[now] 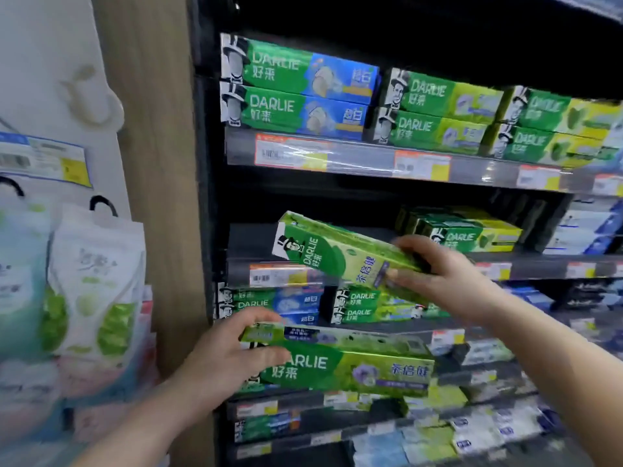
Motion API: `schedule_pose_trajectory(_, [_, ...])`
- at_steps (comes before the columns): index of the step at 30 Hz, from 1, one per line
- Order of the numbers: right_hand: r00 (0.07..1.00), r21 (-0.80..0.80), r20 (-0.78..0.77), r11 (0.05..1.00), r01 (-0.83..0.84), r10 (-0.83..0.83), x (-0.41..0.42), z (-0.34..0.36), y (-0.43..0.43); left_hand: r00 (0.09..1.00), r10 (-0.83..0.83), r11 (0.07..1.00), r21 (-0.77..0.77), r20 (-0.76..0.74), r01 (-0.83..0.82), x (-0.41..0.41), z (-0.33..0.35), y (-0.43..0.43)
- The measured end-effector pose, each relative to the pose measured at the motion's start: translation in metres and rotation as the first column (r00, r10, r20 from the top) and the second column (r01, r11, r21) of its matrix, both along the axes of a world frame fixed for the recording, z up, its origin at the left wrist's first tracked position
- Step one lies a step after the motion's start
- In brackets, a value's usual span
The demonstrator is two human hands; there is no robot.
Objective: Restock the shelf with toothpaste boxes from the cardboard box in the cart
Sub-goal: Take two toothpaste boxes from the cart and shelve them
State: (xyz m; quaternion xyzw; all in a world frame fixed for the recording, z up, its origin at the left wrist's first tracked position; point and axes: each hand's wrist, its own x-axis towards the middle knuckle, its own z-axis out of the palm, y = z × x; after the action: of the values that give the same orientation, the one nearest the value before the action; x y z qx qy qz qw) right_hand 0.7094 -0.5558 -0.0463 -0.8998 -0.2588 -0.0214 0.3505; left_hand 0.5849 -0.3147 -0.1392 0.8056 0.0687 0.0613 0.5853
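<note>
My right hand (435, 278) grips the right end of a green Darlie toothpaste box (337, 252), tilted with its left end raised over the bare left part of the middle shelf (249, 241). My left hand (232, 358) holds the left end of another green Darlie box (350, 365), level and lower down, in front of the shelves. A small stack of green boxes (472, 230) stands further right on that same middle shelf. The cart and cardboard box are out of view.
The top shelf (371, 160) carries stacked green-and-blue and green-and-yellow Darlie boxes (296, 85). Lower shelves hold more toothpaste boxes (276, 301). A wooden side panel (155, 163) borders the unit on the left, with hanging white-and-green pouches (91, 284) beyond it.
</note>
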Motion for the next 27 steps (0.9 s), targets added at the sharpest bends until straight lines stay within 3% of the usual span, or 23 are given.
schedule_pose_trajectory(5, [0.965, -0.02, 0.04, 0.966, -0.258, 0.259, 0.092, -0.015, 0.041, 0.982, 0.181, 0.983, -0.037, 0.05, -0.179, 0.032, -0.022, -0.011])
schedule_pose_trajectory(11, [0.901, -0.072, 0.102, 0.906, -0.416, 0.422, 0.161, -0.03, 0.087, 0.941, 0.329, 0.944, -0.05, 0.085, -0.326, 0.061, -0.038, -0.018])
schedule_pose_trajectory(19, [0.846, -0.112, 0.051, 0.845, -0.524, 0.531, 0.198, -0.046, 0.114, 0.897, 0.429, 0.903, -0.059, 0.109, -0.425, 0.073, -0.033, -0.012])
schedule_pose_trajectory(23, [0.85, -0.2, 0.048, 0.838, -0.507, 0.525, 0.208, -0.042, 0.113, 0.89, 0.446, 0.895, -0.068, 0.097, -0.441, 0.073, -0.024, -0.009])
schedule_pose_trajectory(27, [0.855, -0.188, 0.023, 0.842, -0.506, 0.519, 0.211, -0.043, 0.114, 0.881, 0.453, 0.891, -0.103, 0.133, -0.442, 0.076, -0.018, -0.008])
